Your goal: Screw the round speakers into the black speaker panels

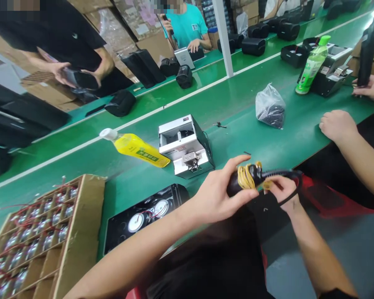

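My left hand (pixel 220 193) is wrapped round a black handheld tool (pixel 234 185), thumb and fingers on either side of its body. Yellow bands (pixel 246 176) are wound about the tool's end, where a black cable (pixel 276 172) comes out. At that cable end, my right hand (pixel 282 192) pinches some of the yellow band, with the cable looping over the wrist. Beyond my left hand stands a white and black machine (pixel 187 145) with a metal fixture on its front. A black panel (pixel 124 226) with two round white parts lies beneath my left forearm.
A yellow bottle (pixel 139 148) lies left of the machine. The divided cardboard box (pixel 85 216) at the left holds several wired parts. A plastic bag (pixel 270 106), green bottle (pixel 313 66) and another machine (pixel 330 70) are at the right. Co-workers' hands show across the table and at right.
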Demonstrator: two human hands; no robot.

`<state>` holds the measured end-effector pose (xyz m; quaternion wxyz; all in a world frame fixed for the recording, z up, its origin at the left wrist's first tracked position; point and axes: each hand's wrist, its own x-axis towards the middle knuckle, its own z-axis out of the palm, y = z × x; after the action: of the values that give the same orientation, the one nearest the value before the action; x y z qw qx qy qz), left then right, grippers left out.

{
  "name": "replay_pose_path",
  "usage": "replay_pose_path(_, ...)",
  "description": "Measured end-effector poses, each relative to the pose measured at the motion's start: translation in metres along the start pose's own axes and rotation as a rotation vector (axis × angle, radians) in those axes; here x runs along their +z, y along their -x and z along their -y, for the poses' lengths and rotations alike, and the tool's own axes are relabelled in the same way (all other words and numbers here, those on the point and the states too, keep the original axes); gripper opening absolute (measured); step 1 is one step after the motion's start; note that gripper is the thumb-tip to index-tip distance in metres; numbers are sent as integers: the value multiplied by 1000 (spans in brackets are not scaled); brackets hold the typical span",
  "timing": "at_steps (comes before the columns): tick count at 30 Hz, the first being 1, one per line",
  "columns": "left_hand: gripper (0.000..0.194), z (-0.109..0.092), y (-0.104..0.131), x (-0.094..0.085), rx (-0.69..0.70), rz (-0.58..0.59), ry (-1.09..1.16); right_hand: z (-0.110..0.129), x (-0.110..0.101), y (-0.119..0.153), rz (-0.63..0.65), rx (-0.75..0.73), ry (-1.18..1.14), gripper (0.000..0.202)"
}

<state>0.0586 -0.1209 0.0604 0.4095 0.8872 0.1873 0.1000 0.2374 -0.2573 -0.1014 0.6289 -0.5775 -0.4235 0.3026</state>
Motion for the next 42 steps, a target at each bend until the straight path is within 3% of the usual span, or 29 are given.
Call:
replay_pose_path(2,62,-2,-11,-5,-93,83,238,-3,22,28,-67,-116,9,39)
replay_pose_path(4,61,2,-23,-5,-240,257,534,-7,45,48,-157,-207,2,39)
replay_pose_path(7,59,12,-32,-1,-455,454,853,-12,67,53,-246,-224,-24,40)
replay_pose_path(10,52,18,-29,1,-550,470,981,-3,60,48,-397,-199,-74,39)
replay_pose_path(14,53,18,-21,0,-602,444,1044,43,48,70,-728,-422,-228,18)
replay_pose_path(16,56,19,-19,-1,-628,435,1065,66,61,87,-561,-422,-303,9)
replay_pose_path(18,62,19,-18,0,-657,454,1087,75,84,93,-239,-187,-359,13)
replay_pose_path(19,67,19,-17,1,-668,474,1087,74,96,89,-146,-67,-414,23)
replay_pose_path(21,76,20,-15,3,-667,502,1041,61,112,72,-80,99,-541,43)
replay_pose_path(23,77,22,-14,5,-647,481,973,41,116,47,-142,182,-644,57)
replay_pose_path(28,66,30,-19,12,-604,385,863,10,101,5,-371,145,-692,59)
replay_pose_path(35,57,54,-47,23,-521,362,528,-8,106,7,-472,-56,-332,43)
replay_pose_path(42,33,64,-54,28,-294,274,-73,-29,77,1,-525,-33,-145,46)
